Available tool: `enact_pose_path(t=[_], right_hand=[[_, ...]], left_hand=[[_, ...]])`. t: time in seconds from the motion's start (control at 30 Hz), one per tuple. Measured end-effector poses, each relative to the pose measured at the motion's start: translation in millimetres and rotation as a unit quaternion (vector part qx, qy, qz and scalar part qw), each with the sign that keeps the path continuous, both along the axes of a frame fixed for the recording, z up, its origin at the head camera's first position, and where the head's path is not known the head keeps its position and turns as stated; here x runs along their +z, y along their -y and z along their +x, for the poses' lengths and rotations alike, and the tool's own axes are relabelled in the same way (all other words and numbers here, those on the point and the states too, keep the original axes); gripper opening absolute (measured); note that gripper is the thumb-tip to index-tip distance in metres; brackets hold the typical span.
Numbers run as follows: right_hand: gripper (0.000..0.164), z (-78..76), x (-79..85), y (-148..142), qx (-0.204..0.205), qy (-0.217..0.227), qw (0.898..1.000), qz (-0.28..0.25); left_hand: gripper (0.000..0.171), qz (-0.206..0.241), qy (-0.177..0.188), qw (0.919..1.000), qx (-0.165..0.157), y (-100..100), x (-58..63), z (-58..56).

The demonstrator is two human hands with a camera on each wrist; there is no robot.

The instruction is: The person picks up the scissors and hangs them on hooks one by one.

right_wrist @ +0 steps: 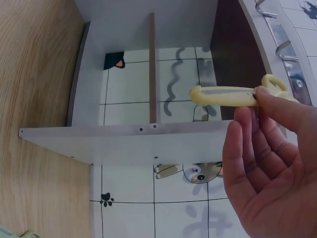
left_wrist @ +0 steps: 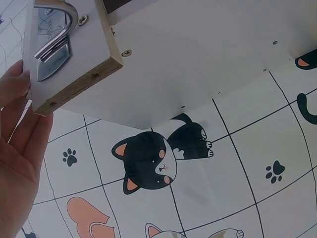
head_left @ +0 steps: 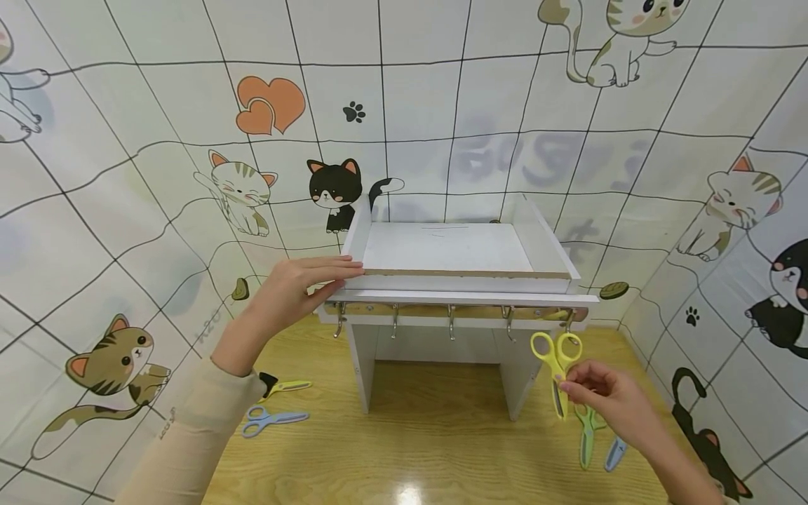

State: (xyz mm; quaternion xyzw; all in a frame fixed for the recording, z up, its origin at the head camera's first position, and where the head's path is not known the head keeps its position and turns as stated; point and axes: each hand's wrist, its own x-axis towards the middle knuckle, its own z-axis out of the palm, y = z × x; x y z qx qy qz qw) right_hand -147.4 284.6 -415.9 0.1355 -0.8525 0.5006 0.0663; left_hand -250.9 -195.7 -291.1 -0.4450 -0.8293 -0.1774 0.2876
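My right hand (head_left: 602,396) pinches a pair of yellow scissors (head_left: 557,361) between thumb and fingers. They hang handles up, blades down, with the loops just below the right-end hook (head_left: 570,319) in the head view. In the right wrist view, the pale yellow covered tip of the scissors (right_wrist: 225,95) points left, away from the hooks. My left hand (head_left: 299,287) rests with extended fingers on the left front corner of a white shelf unit (head_left: 467,283). In the left wrist view, its fingertips touch the end of the hook board (left_wrist: 91,54).
Green scissors (head_left: 588,435) and blue ones (head_left: 615,452) lie on the wooden table (head_left: 442,456) beneath my right hand. To the left lie light blue scissors (head_left: 274,419) and a yellow pair (head_left: 292,386) with a black part. A cat-printed sheet (head_left: 429,98) surrounds the unit.
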Motion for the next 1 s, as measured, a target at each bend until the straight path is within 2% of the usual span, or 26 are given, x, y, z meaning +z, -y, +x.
enact_pose_path(t=[0.2,0.4,0.63,1.0], right_hand=[[0.005,-1.0,-2.4,-1.7,-0.019,-0.019,0.999,0.018],[0.003,-1.0,-5.4,-7.4,-0.034,-0.015,0.999,0.024],[0.009,-1.7,-10.8,-17.3,-0.072,0.017,0.996,0.048],[0.022,-0.3,-23.8,-36.8,-0.101,0.062,0.990,0.077]], left_hand=[[0.041,-0.001,0.003,1.0000,0.005,0.4,-0.5,0.3],[0.040,-0.001,0.004,1.0000,0.005,-0.1,0.6,0.7],[0.040,-0.004,0.004,1.0000,0.008,-0.5,-0.3,-0.7],[0.039,0.002,-0.001,1.0000,0.004,-0.3,-0.8,-1.0]])
